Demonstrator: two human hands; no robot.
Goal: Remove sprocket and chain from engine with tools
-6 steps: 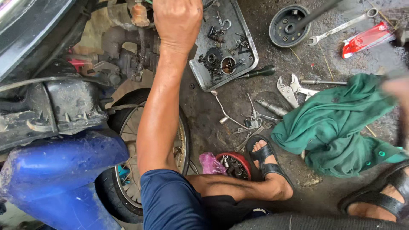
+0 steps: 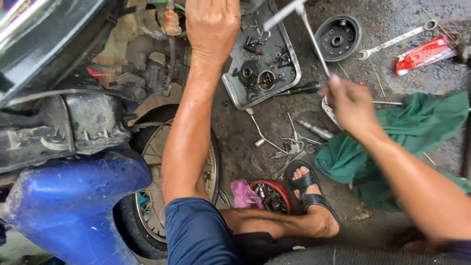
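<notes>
Above the green cloth [image 2: 417,132], the right hand [image 2: 351,100] had newly entered, gripping a T-handle wrench [image 2: 306,27]; the left hand [image 2: 212,27] stayed at the engine [image 2: 157,68], grip hidden.

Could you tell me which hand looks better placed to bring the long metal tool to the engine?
Probably the right hand: it grips the long metal tool, while the left hand rests against the engine.

Dark, oily, wet-looking concrete floor [image 2: 392,73] in even daylight, strewn with grit
</notes>
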